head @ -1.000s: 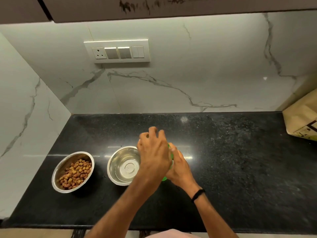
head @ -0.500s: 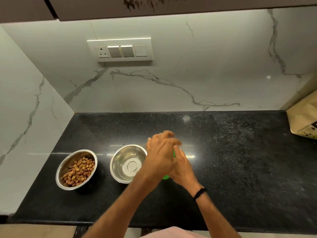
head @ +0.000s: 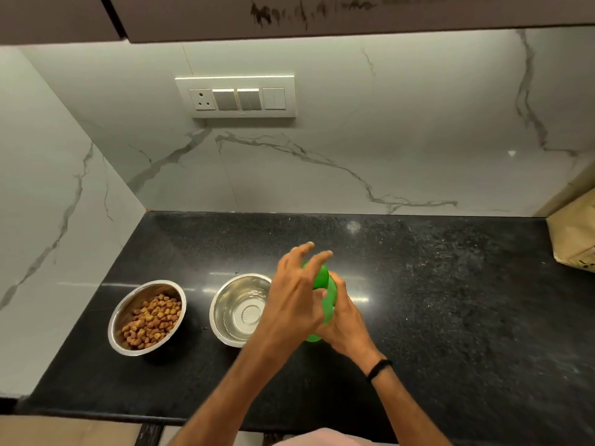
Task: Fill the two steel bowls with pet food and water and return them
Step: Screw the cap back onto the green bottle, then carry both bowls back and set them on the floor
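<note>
Two steel bowls stand on the black counter (head: 450, 300). The left bowl (head: 116, 317) holds brown kibble (head: 151, 320). The right bowl (head: 222, 300) has clear water in its bottom. Just right of it stands a green bottle (head: 329, 304). My right hand (head: 346, 320) grips the bottle's body from the right. My left hand (head: 296, 294) lies over the green cap (head: 320, 278), fingers stretched straight past it and thumb against the bottle's neck. Most of the bottle is hidden by both hands.
A brown paper bag (head: 573, 239) sits at the counter's far right edge. A switch panel (head: 236, 96) is on the marble wall behind, with a cabinet above. The left wall closes off the counter beside the kibble bowl.
My left hand's fingers, curled over the cap before, have straightened and swung right across it. The right hand stays on the bottle. Both bowls have not moved.
</note>
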